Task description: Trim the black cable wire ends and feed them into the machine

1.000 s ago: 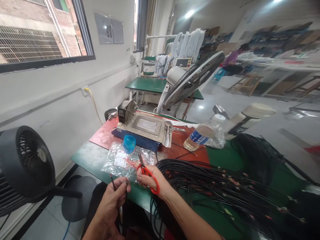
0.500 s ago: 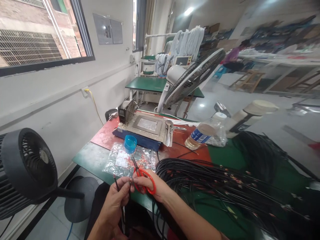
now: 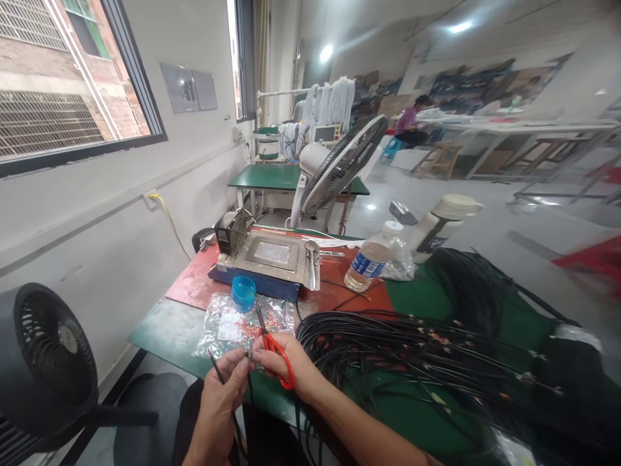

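My left hand (image 3: pixel 224 388) is closed around a thin black cable (image 3: pixel 216 366), whose end sticks up past the fingers. In my right hand (image 3: pixel 286 362) I hold red-handled scissors (image 3: pixel 277 353), their dark blades pointing up and away from me. The thumb and fingertips of that hand also pinch at the cable end by my left fingertips; the exact spot is too small to make out. Just beyond lies a clear plastic bag (image 3: pixel 208 330) scattered with small red and pale scraps (image 3: pixel 250 327). A blue round cap-like cup (image 3: pixel 243 293) stands on it.
A blue-sided hot-plate-like device (image 3: pixel 257 277) with a small fan sits behind. To the right are a bundle of black cables (image 3: pixel 359 330) and a labelled bottle (image 3: pixel 367 264). A floor fan (image 3: pixel 46 356) stands left, a larger fan (image 3: pixel 339 165) beyond the table. A person (image 3: pixel 410 123) sits far off.
The view has shifted, so the table appears further left and slightly lower. My hands stay together at the cable end; the scissors have turned slightly in my right hand.
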